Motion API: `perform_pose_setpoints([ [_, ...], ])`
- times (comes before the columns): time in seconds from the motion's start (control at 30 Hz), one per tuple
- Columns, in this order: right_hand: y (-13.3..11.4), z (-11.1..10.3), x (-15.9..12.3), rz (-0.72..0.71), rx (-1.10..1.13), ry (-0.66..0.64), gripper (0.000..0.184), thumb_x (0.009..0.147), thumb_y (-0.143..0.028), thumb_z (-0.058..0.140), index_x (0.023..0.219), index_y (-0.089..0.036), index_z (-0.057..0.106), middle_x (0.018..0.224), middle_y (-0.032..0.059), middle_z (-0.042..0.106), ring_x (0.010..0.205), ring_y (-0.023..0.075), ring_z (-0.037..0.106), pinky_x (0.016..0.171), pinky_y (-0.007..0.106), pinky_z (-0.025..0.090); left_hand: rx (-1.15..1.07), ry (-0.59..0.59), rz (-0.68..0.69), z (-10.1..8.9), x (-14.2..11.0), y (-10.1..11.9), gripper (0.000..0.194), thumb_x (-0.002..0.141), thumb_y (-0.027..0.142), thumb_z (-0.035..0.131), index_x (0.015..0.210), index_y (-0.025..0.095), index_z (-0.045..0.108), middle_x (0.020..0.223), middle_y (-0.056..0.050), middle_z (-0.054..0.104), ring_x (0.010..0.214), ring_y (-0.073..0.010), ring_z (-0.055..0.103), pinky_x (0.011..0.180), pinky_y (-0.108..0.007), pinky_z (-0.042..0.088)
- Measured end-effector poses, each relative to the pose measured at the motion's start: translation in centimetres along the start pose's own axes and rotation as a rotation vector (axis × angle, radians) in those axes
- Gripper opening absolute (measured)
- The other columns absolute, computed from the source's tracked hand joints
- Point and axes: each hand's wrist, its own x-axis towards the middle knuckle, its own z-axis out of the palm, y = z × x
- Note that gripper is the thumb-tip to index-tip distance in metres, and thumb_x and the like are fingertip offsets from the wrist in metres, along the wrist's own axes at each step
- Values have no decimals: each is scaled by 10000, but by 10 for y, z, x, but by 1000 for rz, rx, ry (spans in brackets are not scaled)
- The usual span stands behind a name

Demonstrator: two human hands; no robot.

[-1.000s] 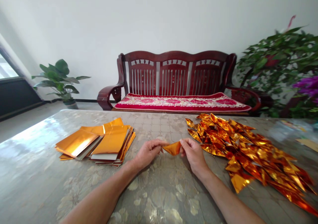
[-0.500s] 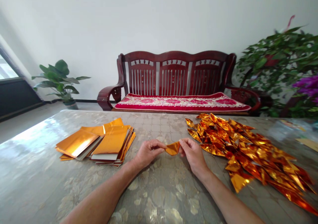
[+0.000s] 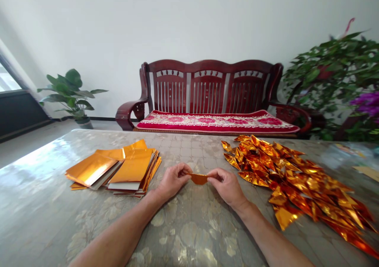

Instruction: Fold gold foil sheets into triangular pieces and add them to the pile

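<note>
My left hand (image 3: pixel 174 180) and my right hand (image 3: pixel 226 185) pinch the two ends of a small folded piece of gold foil paper (image 3: pixel 198 178), held low over the patterned table (image 3: pixel 183 227). Both hands have fingers closed on it. To the left lies a stack of flat gold foil sheets (image 3: pixel 118 169). To the right spreads a heap of folded gold foil pieces (image 3: pixel 296 182).
Beyond the table stands a dark red wooden bench (image 3: pixel 210 97) with a red cushion. A potted plant (image 3: pixel 71 95) is at the far left on the floor, and a large leafy plant (image 3: pixel 340 77) with purple flowers at the right.
The foil piece has been flattened into a narrower strip and lowered toward the table. Both hands have shifted slightly nearer to me and downward.
</note>
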Motion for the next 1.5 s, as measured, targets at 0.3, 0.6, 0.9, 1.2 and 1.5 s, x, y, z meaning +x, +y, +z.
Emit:
perform_pose_setpoints([
  [0.3, 0, -1, -3, -95, -87, -53, 108, 789, -181, 581, 860, -223, 650, 730, -21, 674, 677, 149, 622, 655, 247, 466, 58, -65, 177, -5, -3, -1, 95, 790, 94, 557, 836, 166, 599, 742, 29, 596, 694, -108, 541, 645, -206, 397],
  [0.6, -2, -8, -3, -261, -185, -175, 132, 854, -142, 540, 862, -233, 635, 861, 3, 669, 820, 158, 625, 760, 267, 458, 170, -82, 243, -7, -4, -3, 77, 827, 118, 550, 831, 177, 599, 787, 13, 619, 753, -126, 570, 705, -232, 425],
  [0.9, -4, -8, -5, -272, -214, -203, 149, 852, -133, 540, 857, -241, 642, 854, 4, 670, 810, 162, 622, 726, 265, 460, 216, -115, 301, -10, -6, 1, 89, 841, 121, 572, 849, 185, 633, 838, -3, 632, 802, -133, 592, 748, -240, 452],
  [1.2, -4, -8, -6, -154, -194, -234, 110, 843, -176, 601, 892, -250, 665, 836, -20, 699, 778, 157, 641, 714, 255, 464, 204, -122, 381, -13, -8, 7, 114, 864, 99, 558, 846, 181, 635, 885, -32, 622, 862, -147, 590, 805, -264, 465],
  [1.5, -2, -10, -4, -319, -228, -276, 182, 882, -181, 595, 943, -274, 740, 855, 11, 690, 823, 167, 641, 745, 262, 480, 244, -160, 388, -12, -9, 1, 141, 919, 176, 526, 817, 186, 623, 902, -42, 617, 870, -146, 590, 809, -254, 470],
])
